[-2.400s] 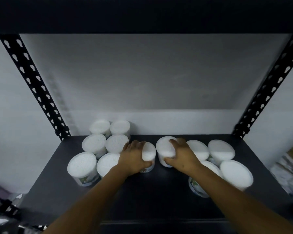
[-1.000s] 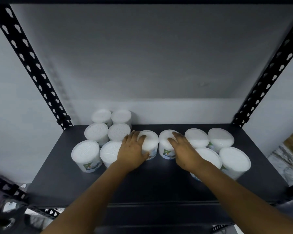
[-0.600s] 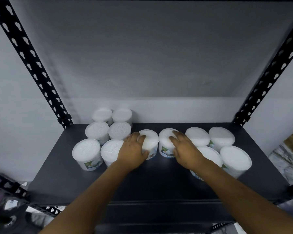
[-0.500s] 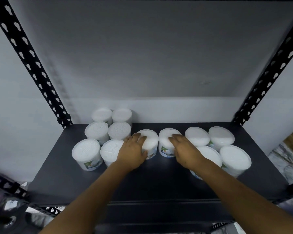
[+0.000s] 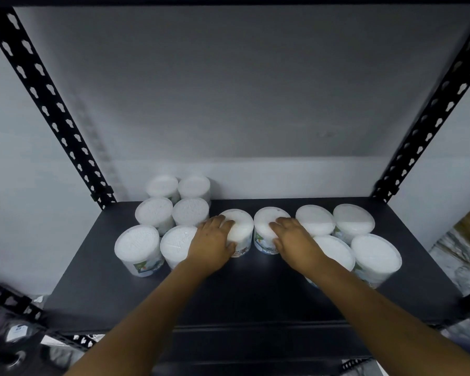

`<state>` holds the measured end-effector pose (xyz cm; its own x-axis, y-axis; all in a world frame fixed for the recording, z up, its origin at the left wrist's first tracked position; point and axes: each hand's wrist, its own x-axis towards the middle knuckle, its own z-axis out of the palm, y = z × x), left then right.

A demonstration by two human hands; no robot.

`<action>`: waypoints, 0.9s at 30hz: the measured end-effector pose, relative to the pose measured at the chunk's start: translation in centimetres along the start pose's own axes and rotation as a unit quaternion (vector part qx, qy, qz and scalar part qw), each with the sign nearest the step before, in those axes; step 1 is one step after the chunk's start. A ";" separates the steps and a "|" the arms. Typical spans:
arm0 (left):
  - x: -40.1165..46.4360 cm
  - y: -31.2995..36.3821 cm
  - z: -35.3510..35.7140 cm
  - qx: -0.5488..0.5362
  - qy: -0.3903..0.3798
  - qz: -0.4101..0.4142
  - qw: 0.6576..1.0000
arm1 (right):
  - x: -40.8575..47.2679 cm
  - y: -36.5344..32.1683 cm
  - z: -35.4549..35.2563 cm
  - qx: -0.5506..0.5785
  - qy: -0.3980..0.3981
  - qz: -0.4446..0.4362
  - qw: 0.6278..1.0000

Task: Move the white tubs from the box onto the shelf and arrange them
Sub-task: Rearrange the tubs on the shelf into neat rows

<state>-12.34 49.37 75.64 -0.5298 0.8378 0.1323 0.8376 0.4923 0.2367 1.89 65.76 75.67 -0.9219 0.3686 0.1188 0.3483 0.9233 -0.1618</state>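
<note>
Both hands stay clamped, the left hand (image 5: pixel 211 244) on one white tub (image 5: pixel 238 229), the right hand (image 5: pixel 296 240) on the neighbouring tub (image 5: pixel 267 226) at 3 o'clock, unmoved on the shelf (image 5: pixel 255 289).

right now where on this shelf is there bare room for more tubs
The shelf is bare along its whole front strip, nearer than the tubs. Its back is bare behind the two middle tubs and the right cluster. The left cluster is packed tight. The left hand and right hand rest on the middle pair.
</note>
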 end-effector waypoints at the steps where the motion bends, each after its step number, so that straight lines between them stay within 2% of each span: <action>1: 0.0 0.0 0.0 -0.001 0.001 -0.002 1.000 | 0.0 0.0 0.0 0.001 0.001 0.003 1.000; 8: 0.0 0.2 0.5 -0.001 -0.002 -0.023 1.000 | 0.0 0.0 -0.4 -0.011 0.005 0.005 1.000; 14: -0.2 0.5 0.7 -0.007 0.001 -0.012 1.000 | -0.1 0.1 -0.6 -0.011 -0.028 -0.012 0.999; 27: 0.1 0.2 0.5 -0.011 -0.010 -0.005 1.000 | 0.1 0.3 -0.7 -0.024 -0.022 0.001 0.999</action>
<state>-12.21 49.68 75.16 -0.5359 0.8371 0.1103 0.8286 0.4962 0.2593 1.97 66.15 76.29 -0.9276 0.3661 0.0748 0.3567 0.9271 -0.1148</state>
